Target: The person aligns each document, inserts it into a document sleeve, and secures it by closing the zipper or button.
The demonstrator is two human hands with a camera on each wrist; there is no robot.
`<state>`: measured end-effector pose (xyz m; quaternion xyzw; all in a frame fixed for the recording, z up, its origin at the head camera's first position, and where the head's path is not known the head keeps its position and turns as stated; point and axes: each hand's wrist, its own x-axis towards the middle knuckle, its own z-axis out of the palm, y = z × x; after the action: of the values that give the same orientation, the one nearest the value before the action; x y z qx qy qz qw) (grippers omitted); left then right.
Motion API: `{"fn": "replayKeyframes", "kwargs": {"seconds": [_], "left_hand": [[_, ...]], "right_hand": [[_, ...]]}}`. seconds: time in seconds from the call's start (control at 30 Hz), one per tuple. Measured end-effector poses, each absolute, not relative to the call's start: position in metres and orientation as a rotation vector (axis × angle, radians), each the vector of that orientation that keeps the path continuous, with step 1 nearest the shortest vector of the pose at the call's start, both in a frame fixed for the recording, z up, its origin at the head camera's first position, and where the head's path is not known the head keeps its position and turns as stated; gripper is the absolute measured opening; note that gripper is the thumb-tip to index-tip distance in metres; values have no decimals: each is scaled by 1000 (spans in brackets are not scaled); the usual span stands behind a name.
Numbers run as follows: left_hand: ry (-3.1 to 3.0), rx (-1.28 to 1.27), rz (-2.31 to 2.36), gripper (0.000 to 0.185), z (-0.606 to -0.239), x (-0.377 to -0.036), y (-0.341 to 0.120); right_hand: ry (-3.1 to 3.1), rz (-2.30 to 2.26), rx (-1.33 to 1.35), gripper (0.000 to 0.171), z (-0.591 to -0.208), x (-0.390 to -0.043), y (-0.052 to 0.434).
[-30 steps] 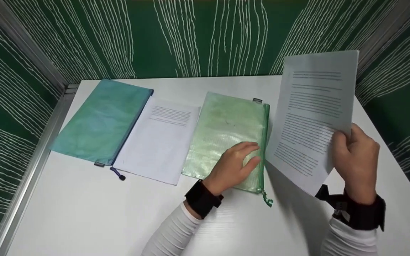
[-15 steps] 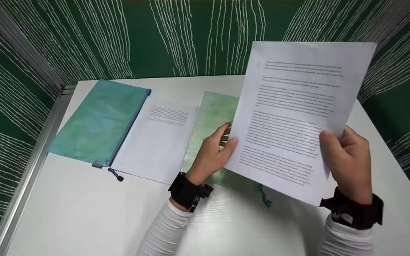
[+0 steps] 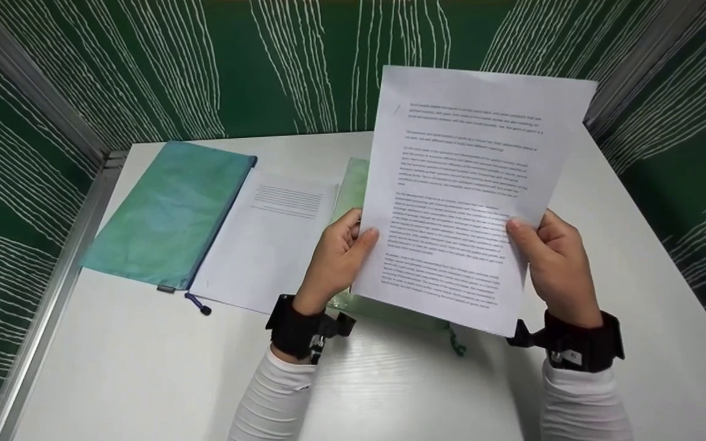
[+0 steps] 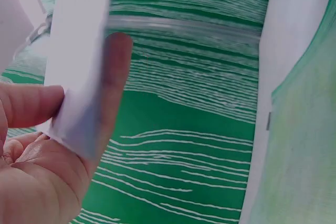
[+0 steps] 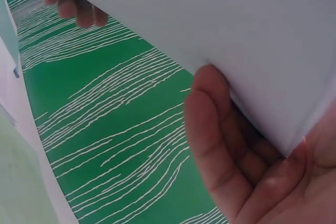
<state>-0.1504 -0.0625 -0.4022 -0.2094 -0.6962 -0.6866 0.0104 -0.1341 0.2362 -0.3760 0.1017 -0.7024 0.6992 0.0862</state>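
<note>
A printed sheet of paper point(image 3: 457, 202), maybe a thin stack, is held up above the table, tilted toward the head camera. On its left edge my left hand point(image 3: 339, 254) pinches it, thumb in front and fingers behind. My right hand point(image 3: 558, 266) grips the right edge the same way, thumb on the print. In the left wrist view the paper point(image 4: 79, 56) stands between thumb and fingers. Curled fingers point(image 5: 207, 129) lie against the paper's back in the right wrist view. Behind the sheet lies a light green zip pouch point(image 3: 353, 184), mostly hidden.
A teal zip pouch point(image 3: 172, 214) with a dark blue zip lies at the left of the white table point(image 3: 144, 373). Beside it rests another sheet of paper point(image 3: 267, 251) with lines of print near its top. Green panels with white streaks point(image 3: 304, 67) enclose the table's back and sides.
My left hand has come off the light green pouch and taken the paper's left edge. The paper has swung to face me and moved left with my right hand, covering most of the pouch.
</note>
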Motion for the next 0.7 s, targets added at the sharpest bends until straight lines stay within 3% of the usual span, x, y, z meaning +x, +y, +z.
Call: {"fn": "replayKeyframes", "kwargs": {"seconds": [0.2,0.47,0.7], "left_hand": [[-2181,-572,-2056,22,-404,-151,-59],[-2215,-554,-2038,21,-411,-154,-55],[-2344,-498,-1950,21,-423,-159,-44]], "right_hand": [[-2233,2058,378,41,-378,-138,247],[-2236,2049,383,28,-379,-139,264],[-2238,2003,384,31,-380,-140,276]]}}
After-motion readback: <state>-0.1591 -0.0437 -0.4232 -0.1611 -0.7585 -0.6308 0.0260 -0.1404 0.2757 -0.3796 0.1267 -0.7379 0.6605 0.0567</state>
